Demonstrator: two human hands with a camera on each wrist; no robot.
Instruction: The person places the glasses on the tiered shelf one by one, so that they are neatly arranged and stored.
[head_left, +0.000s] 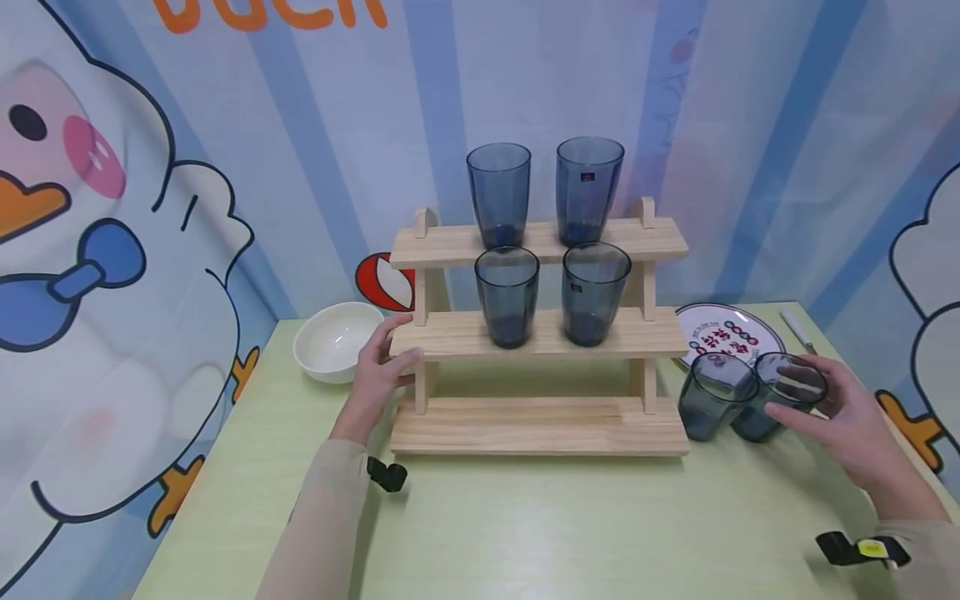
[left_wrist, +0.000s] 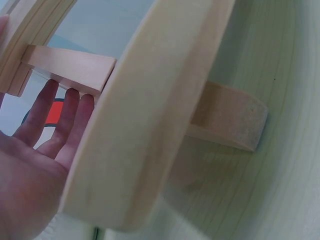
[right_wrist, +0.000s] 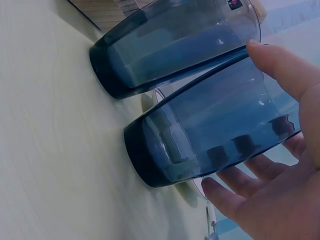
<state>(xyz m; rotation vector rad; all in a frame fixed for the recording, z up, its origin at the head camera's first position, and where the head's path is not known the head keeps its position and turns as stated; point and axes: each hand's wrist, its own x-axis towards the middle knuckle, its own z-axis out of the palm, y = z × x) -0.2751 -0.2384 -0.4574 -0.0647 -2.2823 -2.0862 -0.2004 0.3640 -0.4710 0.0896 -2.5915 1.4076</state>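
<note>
A three-tier wooden shelf rack [head_left: 540, 425] stands on the table. My left hand [head_left: 381, 367] holds its left side at the middle tier; in the left wrist view the fingers [left_wrist: 62, 120] lie against an upright [left_wrist: 75, 67]. At the rack's right, my right hand [head_left: 851, 417] grips a blue-tinted drinking glass [head_left: 757, 421], thumb on the near side and fingers round the far side. A matching glass [head_left: 705, 408] stands right beside it, overlapping it in view. In the right wrist view the gripped glass [right_wrist: 210, 125] is close to the tabletop.
Two glasses stand on the top tier, one on the left [head_left: 501, 196] and one on the right [head_left: 588, 192]. Two more, left [head_left: 507, 300] and right [head_left: 595, 296], occupy the middle tier. A white bowl [head_left: 318, 367] sits left; a patterned plate [head_left: 738, 321] and white-handled utensil [head_left: 795, 327] lie back right.
</note>
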